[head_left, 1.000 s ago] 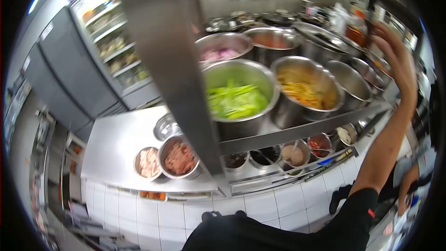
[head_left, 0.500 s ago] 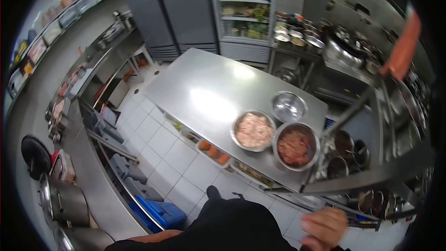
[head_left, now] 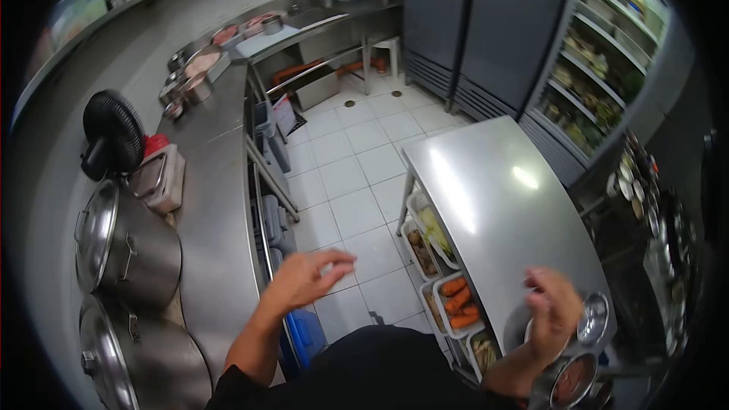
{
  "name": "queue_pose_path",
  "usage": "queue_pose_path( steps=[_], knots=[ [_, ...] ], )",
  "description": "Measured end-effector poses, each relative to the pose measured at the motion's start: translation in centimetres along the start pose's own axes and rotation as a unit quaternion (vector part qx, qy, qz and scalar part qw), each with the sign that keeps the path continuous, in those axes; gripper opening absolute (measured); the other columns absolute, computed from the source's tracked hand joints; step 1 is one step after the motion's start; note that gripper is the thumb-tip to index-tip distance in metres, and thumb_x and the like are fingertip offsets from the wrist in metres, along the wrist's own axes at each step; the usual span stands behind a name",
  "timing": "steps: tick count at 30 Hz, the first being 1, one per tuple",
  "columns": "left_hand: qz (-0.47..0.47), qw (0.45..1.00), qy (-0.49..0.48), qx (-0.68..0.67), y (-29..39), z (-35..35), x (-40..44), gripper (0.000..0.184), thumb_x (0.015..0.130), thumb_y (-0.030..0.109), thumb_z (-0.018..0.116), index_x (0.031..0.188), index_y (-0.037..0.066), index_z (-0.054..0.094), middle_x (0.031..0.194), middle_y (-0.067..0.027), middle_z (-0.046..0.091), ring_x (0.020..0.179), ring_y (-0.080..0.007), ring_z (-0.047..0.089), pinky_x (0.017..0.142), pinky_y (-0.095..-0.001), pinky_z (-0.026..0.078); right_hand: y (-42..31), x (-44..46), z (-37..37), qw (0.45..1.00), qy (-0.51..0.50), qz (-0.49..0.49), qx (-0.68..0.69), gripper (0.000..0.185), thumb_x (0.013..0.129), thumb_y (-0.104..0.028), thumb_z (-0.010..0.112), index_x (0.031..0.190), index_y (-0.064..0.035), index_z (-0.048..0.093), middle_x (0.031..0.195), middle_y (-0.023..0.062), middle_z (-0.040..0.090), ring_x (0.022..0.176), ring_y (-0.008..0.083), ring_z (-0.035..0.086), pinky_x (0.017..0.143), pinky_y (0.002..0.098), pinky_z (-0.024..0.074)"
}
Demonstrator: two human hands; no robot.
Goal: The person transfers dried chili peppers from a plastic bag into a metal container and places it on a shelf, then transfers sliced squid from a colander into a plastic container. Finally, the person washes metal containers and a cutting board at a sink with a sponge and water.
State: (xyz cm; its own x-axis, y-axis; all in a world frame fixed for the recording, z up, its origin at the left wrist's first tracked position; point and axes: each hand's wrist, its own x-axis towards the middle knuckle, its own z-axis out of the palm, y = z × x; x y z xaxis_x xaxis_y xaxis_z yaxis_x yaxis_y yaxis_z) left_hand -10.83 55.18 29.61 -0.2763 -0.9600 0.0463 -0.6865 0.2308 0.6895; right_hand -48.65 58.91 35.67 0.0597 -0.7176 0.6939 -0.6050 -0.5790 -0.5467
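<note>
My left hand (head_left: pixel 310 279) is held in the air over the floor tiles, between the long counter and the steel table. It is empty, with thumb and fingers apart. My right hand (head_left: pixel 554 310) is over the near end of the steel table (head_left: pixel 524 216), holding nothing, its fingers loosely bent and slightly blurred. Behind and beside it are an empty-looking metal bowl (head_left: pixel 594 320) and a metal bowl with reddish raw meat (head_left: pixel 575 381). A third bowl is mostly hidden by my right hand.
Large lidded pots (head_left: pixel 137 247) and a black fan (head_left: pixel 112 133) stand on the left counter (head_left: pixel 213 235). Below the table, trays hold carrots (head_left: pixel 459 302) and other vegetables. Grey cabinets (head_left: pixel 501 30) and a glass-door fridge (head_left: pixel 607 53) line the back. A blue bin (head_left: pixel 307 334) sits on the floor.
My view has turned left, so the table and bowls sit further right and lower. My left hand has come into view. My right hand has risen from below the table edge.
</note>
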Motion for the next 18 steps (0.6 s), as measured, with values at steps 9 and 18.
queue_pose_path(
  steps=[9,18],
  knots=[
    [0.547,0.704,0.432,0.141,8.4,-24.3,1.3,0.018,0.100,0.020,0.049,0.111,0.007,0.056,0.105,-0.0058,0.066,0.090,-0.0203,0.059,0.071,-0.0364,0.048,-2.6,19.7,-0.2,0.917,0.038,-0.397,0.002,0.043,0.104,-0.035,0.049,0.124,0.0021,0.057,0.123,0.0279,0.061,0.105,0.0347,0.065,0.083,0.0403,0.0565],
    [0.489,0.704,0.402,0.322,2.6,-33.0,8.8,0.022,0.100,0.023,0.049,0.113,0.006,0.055,0.107,-0.0070,0.066,0.092,-0.0208,0.059,0.073,-0.0365,0.048,1.5,38.6,18.4,0.888,0.037,-0.458,-0.020,0.043,0.103,-0.035,0.050,0.124,0.0016,0.058,0.124,0.0271,0.060,0.107,0.0347,0.064,0.085,0.0407,0.0557]
  ],
)
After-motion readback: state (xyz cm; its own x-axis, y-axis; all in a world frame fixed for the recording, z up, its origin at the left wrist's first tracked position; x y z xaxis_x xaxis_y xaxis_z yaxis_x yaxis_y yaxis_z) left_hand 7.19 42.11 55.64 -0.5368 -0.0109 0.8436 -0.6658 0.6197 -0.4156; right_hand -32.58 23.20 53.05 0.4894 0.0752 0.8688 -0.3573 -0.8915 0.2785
